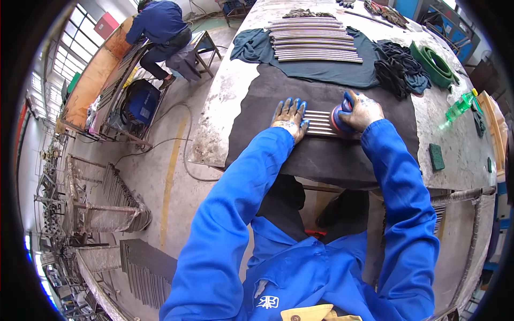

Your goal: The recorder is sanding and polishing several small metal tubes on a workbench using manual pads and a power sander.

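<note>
Several thin metal rods (318, 123) lie side by side on a dark mat (289, 156) before me. My left hand (290, 119), in a soiled blue-and-white work glove, rests flat on their left ends with its fingers spread. My right hand (359, 110), gloved alike, is closed around a round blue-and-red tool (341, 118) that sits over the right part of the rods; its exact kind is not clear. Beyond the hands, a stack of metal rods (315, 40) lies on a dark green cloth (329, 74).
To the right are dark rags (395, 66), a coiled green strap (433, 66), a green plastic bottle (459, 106) and a green scouring pad (436, 157) on the metal-topped table (217, 120). A co-worker (162, 28) bends over a bench at the upper left, near a blue machine (140, 102).
</note>
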Action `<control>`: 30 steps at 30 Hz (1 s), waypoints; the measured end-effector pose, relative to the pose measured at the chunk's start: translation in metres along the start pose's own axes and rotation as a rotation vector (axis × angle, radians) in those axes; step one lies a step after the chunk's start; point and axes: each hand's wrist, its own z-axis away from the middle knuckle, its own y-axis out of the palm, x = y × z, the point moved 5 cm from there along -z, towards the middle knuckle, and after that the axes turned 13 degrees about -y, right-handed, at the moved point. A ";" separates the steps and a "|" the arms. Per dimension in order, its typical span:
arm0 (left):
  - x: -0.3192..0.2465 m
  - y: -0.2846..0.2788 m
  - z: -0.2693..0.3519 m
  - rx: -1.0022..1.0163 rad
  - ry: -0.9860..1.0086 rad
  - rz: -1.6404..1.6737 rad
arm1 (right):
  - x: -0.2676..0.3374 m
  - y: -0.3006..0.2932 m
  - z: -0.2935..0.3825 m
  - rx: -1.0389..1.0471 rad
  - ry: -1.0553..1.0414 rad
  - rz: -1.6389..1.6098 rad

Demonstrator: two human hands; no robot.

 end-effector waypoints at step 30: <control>0.002 0.007 0.005 -0.035 -0.013 0.007 | 0.006 0.009 0.014 -0.026 -0.084 0.032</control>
